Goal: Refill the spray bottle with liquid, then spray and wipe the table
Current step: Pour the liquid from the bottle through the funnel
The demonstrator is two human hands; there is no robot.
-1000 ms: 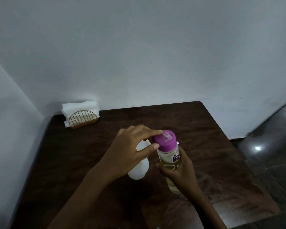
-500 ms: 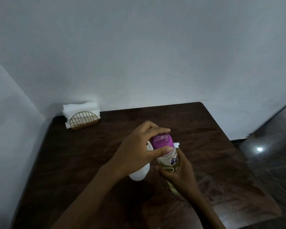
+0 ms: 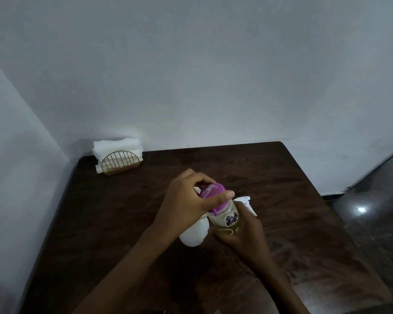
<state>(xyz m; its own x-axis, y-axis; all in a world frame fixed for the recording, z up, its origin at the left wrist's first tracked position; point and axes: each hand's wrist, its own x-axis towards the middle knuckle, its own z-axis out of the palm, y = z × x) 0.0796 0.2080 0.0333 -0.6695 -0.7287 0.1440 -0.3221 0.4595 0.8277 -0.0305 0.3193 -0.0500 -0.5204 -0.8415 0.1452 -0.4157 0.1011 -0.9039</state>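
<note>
A clear refill bottle (image 3: 228,219) of yellowish liquid with a purple cap (image 3: 211,192) is held over the dark wooden table (image 3: 123,223). My right hand (image 3: 241,240) grips its body from below. My left hand (image 3: 186,200) is closed on the purple cap, which sits tilted with its lower edge lifted off the neck. Behind the hands a white spray bottle (image 3: 194,233) stands on the table; its white trigger head (image 3: 247,203) pokes out to the right, the rest is hidden by my left hand.
A gold wire holder (image 3: 120,164) with white napkins (image 3: 117,145) stands at the table's far left corner against the white wall. The table's right edge drops to a dark shiny floor (image 3: 372,223).
My left hand has kept working on the purple cap; the cap now sits tilted and partly lifted from the bottle neck. Both hands and the bottle stay in about the same spot.
</note>
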